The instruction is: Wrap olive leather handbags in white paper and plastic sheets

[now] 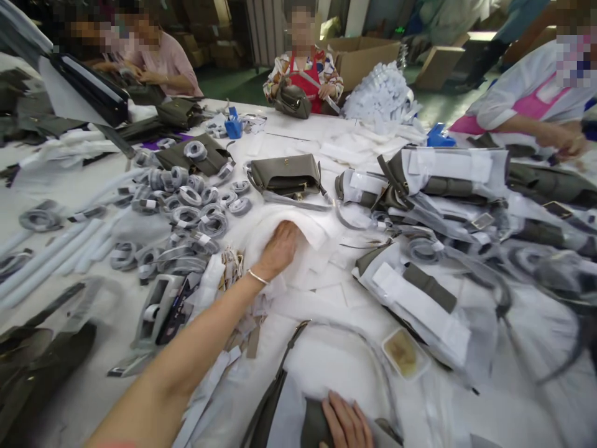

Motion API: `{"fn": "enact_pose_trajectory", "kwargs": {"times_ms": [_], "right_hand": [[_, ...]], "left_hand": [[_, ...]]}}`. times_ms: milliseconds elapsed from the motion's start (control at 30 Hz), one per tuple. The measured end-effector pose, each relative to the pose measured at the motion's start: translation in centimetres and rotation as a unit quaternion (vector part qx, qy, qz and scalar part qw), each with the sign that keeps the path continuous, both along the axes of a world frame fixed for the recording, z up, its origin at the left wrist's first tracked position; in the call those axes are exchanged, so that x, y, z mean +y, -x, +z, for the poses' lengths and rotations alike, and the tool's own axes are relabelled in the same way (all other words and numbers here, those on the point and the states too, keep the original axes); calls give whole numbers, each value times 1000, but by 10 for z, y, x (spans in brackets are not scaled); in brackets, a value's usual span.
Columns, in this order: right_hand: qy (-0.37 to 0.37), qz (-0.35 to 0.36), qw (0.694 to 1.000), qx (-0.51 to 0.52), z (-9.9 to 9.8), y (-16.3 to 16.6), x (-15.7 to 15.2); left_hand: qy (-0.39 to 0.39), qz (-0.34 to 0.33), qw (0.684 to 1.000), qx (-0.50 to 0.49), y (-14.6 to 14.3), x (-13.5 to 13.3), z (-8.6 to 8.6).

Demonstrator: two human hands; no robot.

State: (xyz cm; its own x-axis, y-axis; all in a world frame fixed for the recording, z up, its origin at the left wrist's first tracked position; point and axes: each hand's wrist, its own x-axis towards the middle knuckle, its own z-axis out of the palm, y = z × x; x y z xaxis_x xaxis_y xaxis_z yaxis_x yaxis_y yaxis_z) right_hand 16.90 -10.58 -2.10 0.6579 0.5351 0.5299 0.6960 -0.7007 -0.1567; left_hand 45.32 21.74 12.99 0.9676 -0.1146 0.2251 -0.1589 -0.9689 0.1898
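My left hand point(281, 246) reaches across the table, its fingers curled down on a thin white packing sheet point(310, 227), whose edge is lifted and bent over. The sheet looks like tissue or foam; I cannot tell which. Near the bottom edge my right hand point(346, 420) lies with fingers stretched out on an olive-grey handbag point(314, 417), partly covered by pale wrapping. The bag's strap point(373, 342) loops on the table above it, also in pale wrap. Beyond my left hand stands another olive-grey handbag point(286, 171) with gold hardware.
Coiled wrapped straps point(186, 214) are heaped at the left, near a tape dispenser point(156, 311). Wrapped handbags point(420, 298) lie at the right, beside a small plastic tub point(405, 353). Several people work around the table; one opposite holds a handbag point(293, 99).
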Motion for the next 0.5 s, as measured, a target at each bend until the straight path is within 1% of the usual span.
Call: {"fn": "enact_pose_trajectory", "kwargs": {"times_ms": [67,100,167,200,267,367,433,500], "right_hand": [[5,-9,1000,-11,-6,2,3],[1,-15,1000,-17,-8,3,4],[-11,-27,999,-32,-12,4,5],[-17,-35,999,-35,-13,5,5],[-18,-40,998,-36,-14,4,5],[-3,-23,999,-42,-14,2,3],[4,-11,998,-54,-13,0,3],[1,-11,998,-58,-11,-1,3]], "left_hand": [[-2,14,1000,-26,-17,9,18],[2,19,999,-28,-21,9,23],[18,13,1000,-6,-18,-1,23],[27,6,1000,12,-14,-9,20],[48,3,997,55,-3,-27,5],[70,47,984,156,3,-49,-21],[73,64,971,217,0,-56,-35],[71,49,967,238,-4,-56,-41]]}}
